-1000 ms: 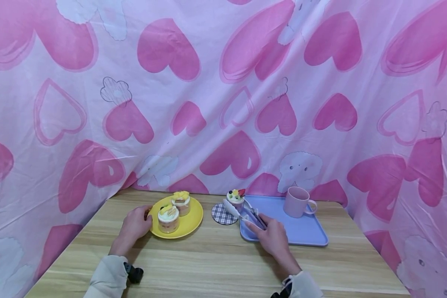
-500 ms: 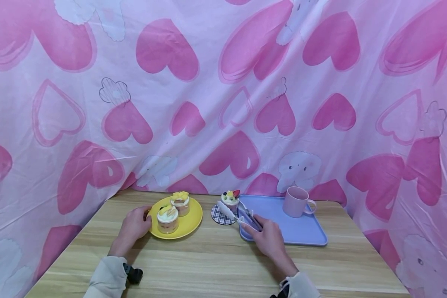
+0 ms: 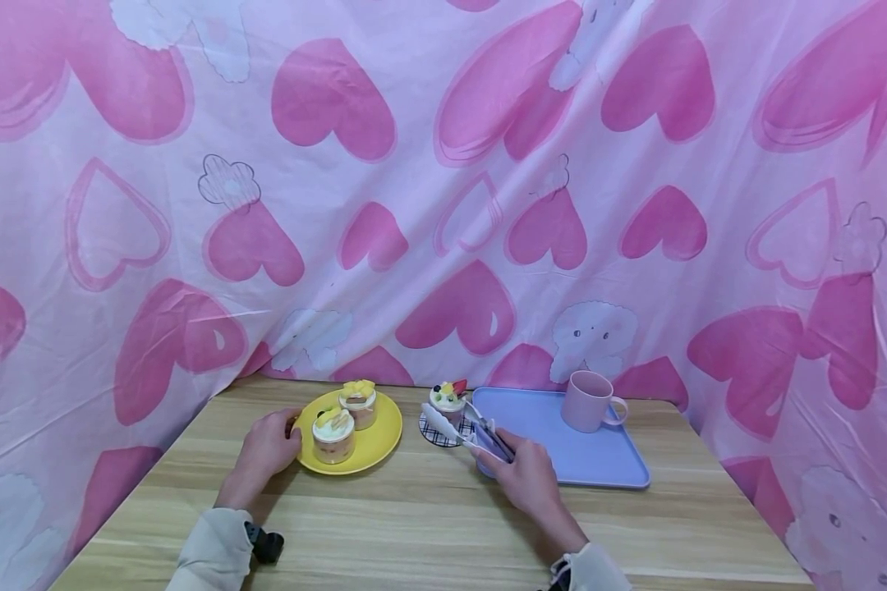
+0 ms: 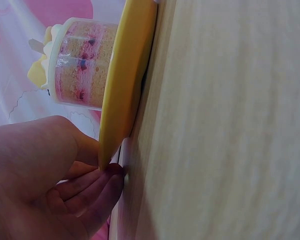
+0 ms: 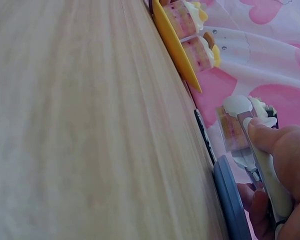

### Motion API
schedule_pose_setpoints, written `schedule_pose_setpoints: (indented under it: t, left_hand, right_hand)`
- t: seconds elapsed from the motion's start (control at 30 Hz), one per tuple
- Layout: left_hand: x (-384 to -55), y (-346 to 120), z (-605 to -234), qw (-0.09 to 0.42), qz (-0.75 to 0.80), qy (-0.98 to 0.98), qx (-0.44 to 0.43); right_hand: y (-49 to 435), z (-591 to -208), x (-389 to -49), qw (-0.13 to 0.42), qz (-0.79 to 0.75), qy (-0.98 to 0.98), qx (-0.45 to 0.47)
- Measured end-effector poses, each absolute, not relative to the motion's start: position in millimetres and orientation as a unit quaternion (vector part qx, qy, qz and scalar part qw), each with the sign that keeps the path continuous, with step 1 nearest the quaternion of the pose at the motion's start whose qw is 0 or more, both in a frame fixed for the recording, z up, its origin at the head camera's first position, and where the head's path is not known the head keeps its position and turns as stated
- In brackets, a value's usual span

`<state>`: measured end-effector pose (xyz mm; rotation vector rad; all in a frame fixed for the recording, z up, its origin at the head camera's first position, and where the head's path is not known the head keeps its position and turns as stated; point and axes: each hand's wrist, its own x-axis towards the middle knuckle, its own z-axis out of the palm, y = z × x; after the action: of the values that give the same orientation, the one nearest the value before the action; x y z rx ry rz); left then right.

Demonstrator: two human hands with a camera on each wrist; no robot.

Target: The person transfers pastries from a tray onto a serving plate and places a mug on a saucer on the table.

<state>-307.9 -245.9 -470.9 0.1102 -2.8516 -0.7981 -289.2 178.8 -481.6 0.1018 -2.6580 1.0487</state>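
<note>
My left hand (image 3: pixel 269 447) pinches the left rim of a yellow plate (image 3: pixel 383 439); in the left wrist view the thumb lies above the rim and fingers curl beneath. On the plate stand two clear cake cups, a nearer one (image 3: pixel 333 443) and a farther one (image 3: pixel 359 410), with cream and yellow topping. My right hand (image 3: pixel 528 476) grips white and grey tongs (image 3: pixel 438 420). Between the tongs' ends is a third cake cup (image 3: pixel 447 396) with a strawberry on top. The right wrist view shows this cup (image 5: pixel 231 129) held above the checked coaster (image 5: pixel 205 134), apart from it.
A blue tray (image 3: pixel 591 464) lies right of the coaster, its left edge beneath the tongs. A pink mug (image 3: pixel 585 402) stands at the tray's back right. Behind the wooden table (image 3: pixel 384 525) hangs a pink heart-patterned cloth (image 3: pixel 443 205).
The tongs and the third cake cup have moved left, from beside the tray's edge to over the coaster, with my right hand following. My left hand and the plate stay put.
</note>
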Motion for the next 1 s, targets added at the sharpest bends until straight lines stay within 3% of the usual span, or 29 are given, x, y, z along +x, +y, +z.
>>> schedule_pose_setpoints:
  t: [0.67, 1.0]
  left_hand:
    - [-305, -244, -469, 0.095, -0.264, -0.959, 0.034]
    - [-308, -245, -472, 0.093, -0.263, -0.959, 0.038]
  right_hand:
    - [158, -475, -273, 0.135, 0.361, -0.920, 0.077]
    - [146, -481, -270, 0.163, 0.334, -0.922, 0.108]
